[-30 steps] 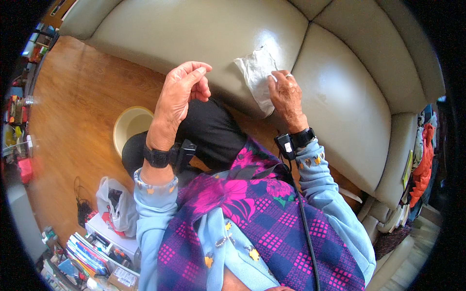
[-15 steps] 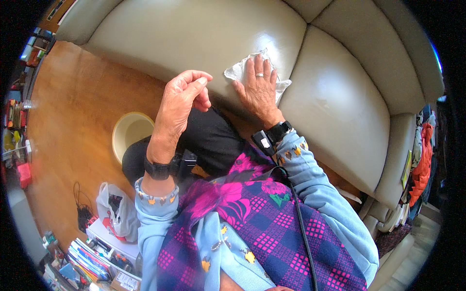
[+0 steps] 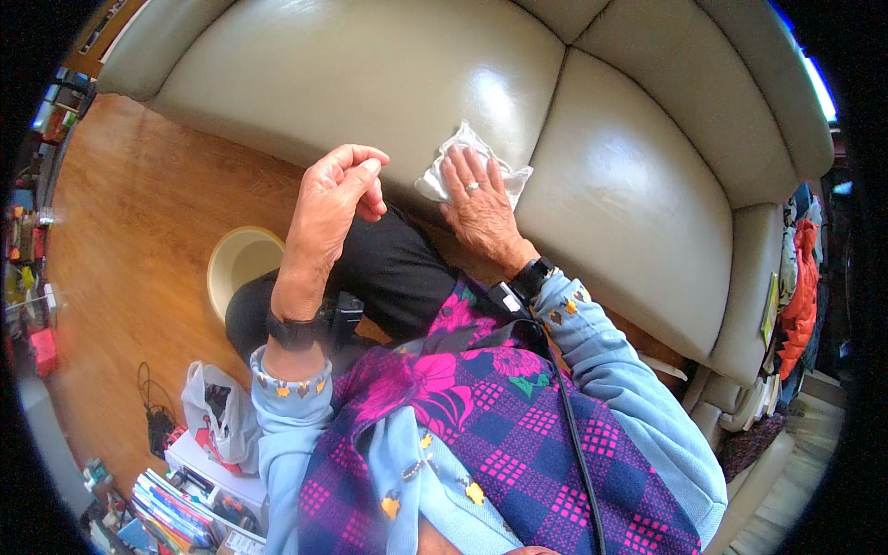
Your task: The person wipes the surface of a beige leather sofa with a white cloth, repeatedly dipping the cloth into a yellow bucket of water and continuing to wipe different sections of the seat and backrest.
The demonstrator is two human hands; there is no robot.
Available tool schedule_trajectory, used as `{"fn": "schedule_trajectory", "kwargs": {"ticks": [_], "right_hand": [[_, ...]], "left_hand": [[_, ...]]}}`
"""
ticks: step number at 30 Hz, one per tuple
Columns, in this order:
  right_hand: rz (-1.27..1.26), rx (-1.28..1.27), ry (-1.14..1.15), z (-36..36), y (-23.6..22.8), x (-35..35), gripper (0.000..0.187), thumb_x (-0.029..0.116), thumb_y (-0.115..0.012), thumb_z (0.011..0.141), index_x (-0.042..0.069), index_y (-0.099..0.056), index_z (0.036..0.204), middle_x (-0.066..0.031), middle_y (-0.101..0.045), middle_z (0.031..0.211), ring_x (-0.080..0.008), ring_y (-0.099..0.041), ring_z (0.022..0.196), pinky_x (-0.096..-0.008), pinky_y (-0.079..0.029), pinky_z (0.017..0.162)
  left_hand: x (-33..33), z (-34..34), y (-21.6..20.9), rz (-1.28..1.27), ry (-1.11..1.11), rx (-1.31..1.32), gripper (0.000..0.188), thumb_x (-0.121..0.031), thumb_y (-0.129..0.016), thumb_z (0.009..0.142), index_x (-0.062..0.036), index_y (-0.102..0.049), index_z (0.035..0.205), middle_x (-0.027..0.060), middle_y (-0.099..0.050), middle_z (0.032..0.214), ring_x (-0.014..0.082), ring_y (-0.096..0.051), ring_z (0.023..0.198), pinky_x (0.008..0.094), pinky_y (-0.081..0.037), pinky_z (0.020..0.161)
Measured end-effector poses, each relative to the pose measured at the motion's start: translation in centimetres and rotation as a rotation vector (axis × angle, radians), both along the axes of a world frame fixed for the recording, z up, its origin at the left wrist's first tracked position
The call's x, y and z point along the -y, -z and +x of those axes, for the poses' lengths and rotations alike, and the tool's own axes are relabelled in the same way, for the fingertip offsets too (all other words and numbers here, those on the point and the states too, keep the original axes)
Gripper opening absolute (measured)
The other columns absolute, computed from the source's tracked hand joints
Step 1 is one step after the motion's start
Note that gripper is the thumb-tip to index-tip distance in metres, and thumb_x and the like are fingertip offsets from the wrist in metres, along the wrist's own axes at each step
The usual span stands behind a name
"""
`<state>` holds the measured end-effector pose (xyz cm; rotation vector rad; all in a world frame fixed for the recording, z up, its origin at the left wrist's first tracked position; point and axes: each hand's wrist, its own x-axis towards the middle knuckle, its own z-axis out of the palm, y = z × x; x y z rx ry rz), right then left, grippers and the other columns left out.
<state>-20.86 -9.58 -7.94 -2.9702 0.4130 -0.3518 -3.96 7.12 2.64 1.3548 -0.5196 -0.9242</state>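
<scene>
A crumpled white cloth [image 3: 462,159] lies near the front edge of the beige sofa seat [image 3: 351,83]. My right hand [image 3: 481,205] rests flat on it, fingers stretched out and pressing down, with a ring on one finger. Corners of the cloth stick out beyond the fingers on both sides; its middle is hidden under the palm. My left hand [image 3: 335,194] hovers in the air left of the cloth, in front of the sofa edge. Its fingers are curled in with the thumb against them, and nothing shows between them.
A cream bucket [image 3: 239,268] stands on the wooden floor [image 3: 139,240] beside my leg. A white plastic bag [image 3: 222,412] sits on a box at lower left, near books [image 3: 171,509]. A black cable [image 3: 578,444] hangs across my apron.
My right hand has slid the cloth slightly toward me and left over the seat, the cloth bunching differently. My left hand stays raised and curled. The view has shifted a little.
</scene>
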Motion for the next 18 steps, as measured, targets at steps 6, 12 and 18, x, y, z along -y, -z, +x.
{"fn": "schedule_trajectory", "kwargs": {"ticks": [6, 12, 18], "right_hand": [[0.057, 0.06, -0.092, -1.1, -0.1, -0.5, 0.056, 0.02, -0.058, 0.09, 0.005, -0.043, 0.143, -0.0142, -0.036, 0.154, -0.0295, -0.03, 0.145, -0.0533, -0.017, 0.119], [1.135, 0.371, 0.218, -2.4, -0.7, 0.7, 0.042, 0.027, -0.047, 0.097, 0.004, -0.055, 0.131, -0.0149, -0.059, 0.128, -0.0239, -0.05, 0.122, -0.0432, -0.035, 0.107], [1.759, 1.107, 0.562, -3.9, -5.6, 7.7, 0.043, 0.032, -0.045, 0.098, 0.001, -0.055, 0.127, -0.0126, -0.061, 0.121, -0.0265, -0.057, 0.112, -0.0422, -0.046, 0.099]], "left_hand": [[0.9, 0.2, 0.7, 0.057, -0.044, 0.045, 0.018, -0.019, -0.057, 0.097, -0.003, -0.065, 0.101, -0.0004, -0.058, 0.066, 0.0077, -0.056, 0.057, 0.0218, -0.046, 0.053], [0.6, 0.9, 2.2, 0.077, -0.048, 0.048, 0.02, -0.023, -0.058, 0.098, -0.0054, -0.064, 0.103, -0.0021, -0.059, 0.066, 0.0073, -0.058, 0.057, 0.0221, -0.048, 0.051], [-0.1, 1.8, 3.0, 0.078, -0.054, 0.006, 0.019, -0.022, -0.057, 0.098, -0.0049, -0.064, 0.102, -0.0014, -0.059, 0.066, 0.0081, -0.058, 0.057, 0.0226, -0.048, 0.051]]}}
